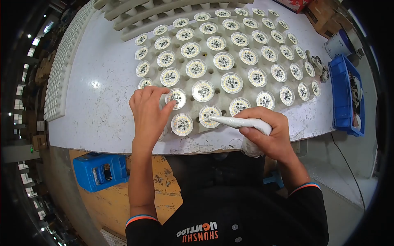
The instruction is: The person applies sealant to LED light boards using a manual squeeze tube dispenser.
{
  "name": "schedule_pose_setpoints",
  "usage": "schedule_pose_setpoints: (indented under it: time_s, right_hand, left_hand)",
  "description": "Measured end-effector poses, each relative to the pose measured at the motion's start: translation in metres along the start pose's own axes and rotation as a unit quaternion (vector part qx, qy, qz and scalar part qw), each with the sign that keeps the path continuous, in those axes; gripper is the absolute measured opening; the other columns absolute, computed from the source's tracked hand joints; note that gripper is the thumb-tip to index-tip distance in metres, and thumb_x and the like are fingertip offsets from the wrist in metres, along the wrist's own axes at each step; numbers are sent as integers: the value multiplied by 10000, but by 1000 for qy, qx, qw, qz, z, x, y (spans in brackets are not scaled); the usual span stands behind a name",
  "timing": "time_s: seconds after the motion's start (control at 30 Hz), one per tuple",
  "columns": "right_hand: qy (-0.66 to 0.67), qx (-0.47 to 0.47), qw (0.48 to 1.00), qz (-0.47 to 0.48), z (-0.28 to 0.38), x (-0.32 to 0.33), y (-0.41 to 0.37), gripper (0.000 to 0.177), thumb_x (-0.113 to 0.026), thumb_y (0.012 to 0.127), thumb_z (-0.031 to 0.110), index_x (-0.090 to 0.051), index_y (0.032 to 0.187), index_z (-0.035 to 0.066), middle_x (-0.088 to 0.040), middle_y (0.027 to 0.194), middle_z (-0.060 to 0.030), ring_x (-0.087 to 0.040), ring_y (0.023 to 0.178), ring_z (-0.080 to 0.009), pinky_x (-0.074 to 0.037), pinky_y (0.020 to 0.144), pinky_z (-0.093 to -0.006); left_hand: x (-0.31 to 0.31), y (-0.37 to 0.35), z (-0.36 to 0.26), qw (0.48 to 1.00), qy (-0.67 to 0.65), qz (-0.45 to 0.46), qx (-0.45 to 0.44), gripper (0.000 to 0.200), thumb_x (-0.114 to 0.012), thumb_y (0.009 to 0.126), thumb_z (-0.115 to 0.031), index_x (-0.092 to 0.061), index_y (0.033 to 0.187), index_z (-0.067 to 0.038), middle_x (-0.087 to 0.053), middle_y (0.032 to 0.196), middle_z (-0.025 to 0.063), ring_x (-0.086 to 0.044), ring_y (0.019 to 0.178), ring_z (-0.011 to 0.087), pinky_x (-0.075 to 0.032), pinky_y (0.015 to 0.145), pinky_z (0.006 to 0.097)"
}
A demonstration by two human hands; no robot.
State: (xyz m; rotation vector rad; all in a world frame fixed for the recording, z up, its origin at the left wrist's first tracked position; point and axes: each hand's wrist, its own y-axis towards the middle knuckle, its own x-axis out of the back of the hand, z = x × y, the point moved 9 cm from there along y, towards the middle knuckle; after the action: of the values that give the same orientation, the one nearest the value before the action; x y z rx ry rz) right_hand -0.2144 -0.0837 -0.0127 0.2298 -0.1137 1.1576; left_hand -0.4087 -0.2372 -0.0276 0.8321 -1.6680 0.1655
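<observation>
Left hand [147, 115], grip released, fingertips resting on a round, glossy lamp disc [176, 98] in the pitted white tray [213, 76]. At its three o'clock, a soft, tapered white paste bag [242, 121] has its nozzle on the neighbouring disc [210, 116], with the right hand [271, 131] clenched around the bag. A blue plastic bin [340, 94] sits further toward three o'clock.

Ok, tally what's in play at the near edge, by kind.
Hands: 2 (left hand, right hand)
White squeeze bag: 1
Lamps touched: 2 (left-hand lamp, nozzle lamp)
Total: 5
</observation>
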Motion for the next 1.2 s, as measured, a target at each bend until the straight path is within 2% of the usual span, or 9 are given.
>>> schedule_pose_setpoints:
  time_s: [0.23, 0.73, 0.93, 1.03, 1.2]
  right_hand:
    - [2, -12, 1000, -4, -7, 2, 0, 227, -698, 843, 44, -682, 1068, 24, -692, 962, -87, -649, 846, -154, -502, 750, -287]
    - [12, -27, 1000, -5, -11, 1, -5, 231, -702, 839, 65, -684, 1065, 20, -694, 992, -92, -646, 877, -155, -500, 783, -292]
    - [6, -30, 1000, 0, -9, -1, -5, 238, -704, 838, 78, -686, 1069, 21, -695, 997, -93, -646, 876, -157, -500, 781, -294]
    - [4, -26, 1000, 0, -9, -1, -6, 239, -703, 839, 80, -687, 1070, 22, -696, 995, -92, -647, 874, -157, -501, 780, -294]
    - [6, -27, 1000, -9, -8, 2, -7, 245, -710, 835, 84, -687, 1072, 22, -697, 997, -90, -648, 876, -154, -503, 780, -294]
  left_hand:
    - [-9, -2, 5, 999, -11, 38, 36, 322, -796, 714, -197, -665, 998, -122, -580, 1065, 49, -510, 1022, 266, -339, 948, 401]
    - [-9, -3, 8, 996, -44, 54, 52, 238, -775, 737, -170, -633, 912, -92, -589, 1026, 63, -511, 1006, 267, -361, 912, 395]
    - [0, -11, 0, 997, -60, 37, 30, 153, -738, 767, -127, -628, 863, -83, -607, 972, 60, -524, 977, 266, -358, 909, 396]
    - [3, -16, -19, 998, -61, 25, -8, 130, -729, 771, -113, -626, 845, -81, -616, 954, 52, -535, 963, 265, -353, 915, 398]
    - [-2, -23, -22, 998, -55, 38, -23, 128, -733, 770, -120, -639, 852, -92, -613, 948, 49, -541, 955, 264, -354, 911, 400]
